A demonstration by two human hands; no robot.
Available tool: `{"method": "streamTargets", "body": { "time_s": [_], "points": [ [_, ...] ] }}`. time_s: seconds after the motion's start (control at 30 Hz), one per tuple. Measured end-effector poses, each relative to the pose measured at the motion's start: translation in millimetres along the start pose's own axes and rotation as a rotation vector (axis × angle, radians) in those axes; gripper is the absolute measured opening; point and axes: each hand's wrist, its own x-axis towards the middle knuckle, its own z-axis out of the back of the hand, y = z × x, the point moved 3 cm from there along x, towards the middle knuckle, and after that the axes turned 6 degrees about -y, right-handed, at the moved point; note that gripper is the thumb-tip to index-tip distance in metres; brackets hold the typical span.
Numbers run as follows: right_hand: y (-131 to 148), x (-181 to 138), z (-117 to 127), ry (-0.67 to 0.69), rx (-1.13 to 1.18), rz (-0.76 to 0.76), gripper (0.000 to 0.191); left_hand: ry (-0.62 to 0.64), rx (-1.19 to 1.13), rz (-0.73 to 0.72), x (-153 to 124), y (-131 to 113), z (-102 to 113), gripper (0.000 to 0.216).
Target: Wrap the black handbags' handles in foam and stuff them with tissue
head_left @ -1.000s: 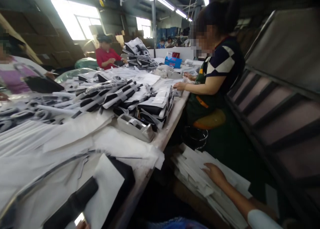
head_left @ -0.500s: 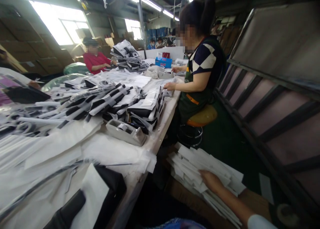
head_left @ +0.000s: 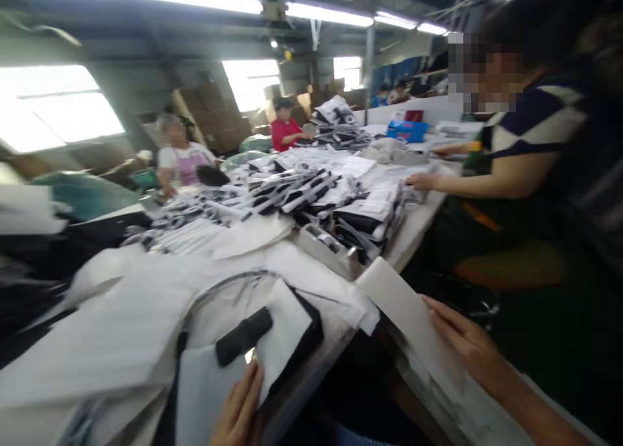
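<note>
My right hand [head_left: 468, 347] is closed on a flat white sheet [head_left: 406, 306], which it holds tilted up beside the table's edge, over a blurred stack of similar white sheets [head_left: 457, 410] below. My left hand [head_left: 239, 407] is at the bottom of the view. Its fingers lie along the near edge of a black and white folded piece [head_left: 280, 332] on the table, gripping it. A black strap-like part [head_left: 243, 335] lies across that piece, just above my fingertips.
The long table [head_left: 413, 235] is heaped with white sheets and black and white pieces. A grey tape dispenser [head_left: 328, 250] sits near its right edge. A seated person's forearm [head_left: 467, 185] reaches onto the table at the right. Two more people work at the far side.
The view has swung left. My right hand has lifted one white sheet off the low stack up to table height. My left hand has come into view on the black and white piece.
</note>
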Motion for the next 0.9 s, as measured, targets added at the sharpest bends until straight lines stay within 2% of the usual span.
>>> {"method": "streamTargets", "body": {
  "time_s": [0.07,0.1,0.2,0.27,0.33,0.4,0.47,0.57,0.67,0.83,0.9],
  "points": [
    [65,16,-26,0.129,0.129,0.091,0.056,-0.015,0.091,0.014,3,-5,7,0.06],
    [100,22,-41,0.23,0.17,0.189,0.058,-0.036,0.121,0.021,5,-7,9,0.057],
    [200,21,-88,0.57,0.184,0.601,0.062,-0.038,0.134,0.066,9,-12,9,0.05],
    [246,12,-122,0.752,0.109,0.832,0.075,-0.036,0.116,0.121,8,-15,8,0.043],
    [269,3,-157,0.874,0.012,0.983,0.082,-0.033,0.103,0.182,5,-17,5,0.038],
    [271,-3,-190,0.947,-0.113,1.09,0.083,-0.031,0.1,0.228,2,-18,1,0.036],
    [258,-5,-217,0.994,-0.242,1.165,0.083,-0.039,0.093,0.255,0,-19,-3,0.036],
    [232,-4,-238,1.037,-0.335,1.212,0.083,-0.056,0.072,0.279,-2,-19,-9,0.037],
    [217,-5,-236,1.068,-0.292,1.22,0.073,-0.064,0.052,0.287,-3,-18,-12,0.037],
    [219,-11,-223,1.157,-0.298,1.288,0.085,-0.054,0.038,0.252,-2,-17,-9,0.035],
    [229,-6,-220,1.162,-0.294,1.234,0.07,-0.058,0.046,0.217,1,-16,-5,0.042]
  ]
}}
